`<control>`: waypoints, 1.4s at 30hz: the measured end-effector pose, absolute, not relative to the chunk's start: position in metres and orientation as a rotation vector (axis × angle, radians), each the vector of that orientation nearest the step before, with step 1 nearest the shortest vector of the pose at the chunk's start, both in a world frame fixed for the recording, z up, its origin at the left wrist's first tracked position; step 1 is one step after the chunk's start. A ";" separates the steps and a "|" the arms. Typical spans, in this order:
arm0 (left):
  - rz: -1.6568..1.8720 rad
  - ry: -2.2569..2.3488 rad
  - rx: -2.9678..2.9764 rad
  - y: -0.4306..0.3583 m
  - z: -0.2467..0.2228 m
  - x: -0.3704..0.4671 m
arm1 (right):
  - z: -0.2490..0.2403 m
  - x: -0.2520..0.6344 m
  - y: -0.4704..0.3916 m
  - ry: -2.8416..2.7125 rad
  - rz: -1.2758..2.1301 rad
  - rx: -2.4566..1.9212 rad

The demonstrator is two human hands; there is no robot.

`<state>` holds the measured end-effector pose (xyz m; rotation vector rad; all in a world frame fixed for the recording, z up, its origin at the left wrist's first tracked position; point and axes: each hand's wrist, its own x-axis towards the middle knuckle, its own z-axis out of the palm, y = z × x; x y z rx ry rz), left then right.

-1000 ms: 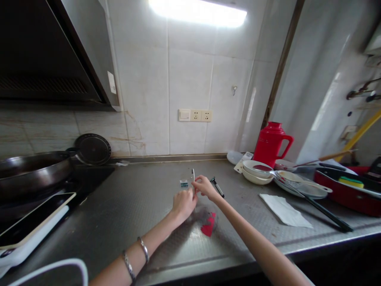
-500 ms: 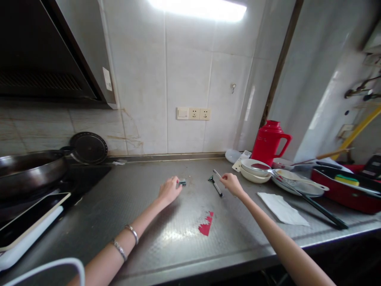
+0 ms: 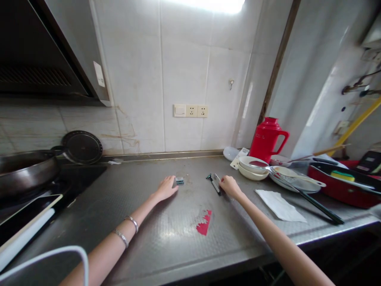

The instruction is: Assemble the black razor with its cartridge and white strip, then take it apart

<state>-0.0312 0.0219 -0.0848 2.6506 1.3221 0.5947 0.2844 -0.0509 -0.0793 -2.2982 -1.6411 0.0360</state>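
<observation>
Steel counter, two bare hands, one razor between them

Places are given from the razor [image 3: 214, 185], which lies on the counter [image 3: 160, 254], head toward the wall.

- Steel frying pan [image 3: 32, 174]: far left of the razor, at the hob.
- Round black disc [image 3: 82, 147]: left of and beyond the razor, leaning against the wall.
- Left hand [image 3: 166, 188]: left of the razor, low over the counter, two silver bracelets on the forearm. Fingers close together, tips at the small piece; whether they grip it, I cannot tell.
- Small clear-and-teal piece [image 3: 179, 180]: left of the razor, flat on the counter.
- Red patch [image 3: 204, 227]: nearer the counter's front edge than the razor, ragged on one side.
- Slim pale item [image 3: 217, 178]: just beside the razor, on its right.
- Right hand [image 3: 229, 186]: right of the razor, thumb and fingers pinched together on the slim pale item.
- Stacked bowls [image 3: 253, 173]: right of the razor.
- Red flask [image 3: 264, 139]: right of and beyond the razor, upright.
- White paper [image 3: 279, 205]: right of the razor, flat.
- Red pan [image 3: 336, 188]: far right of the razor, yellow-green sponge [image 3: 342, 176] inside.
</observation>
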 end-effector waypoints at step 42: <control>0.990 0.828 2.395 0.001 -0.073 0.014 | -0.037 0.262 -0.065 -2.202 0.302 -1.406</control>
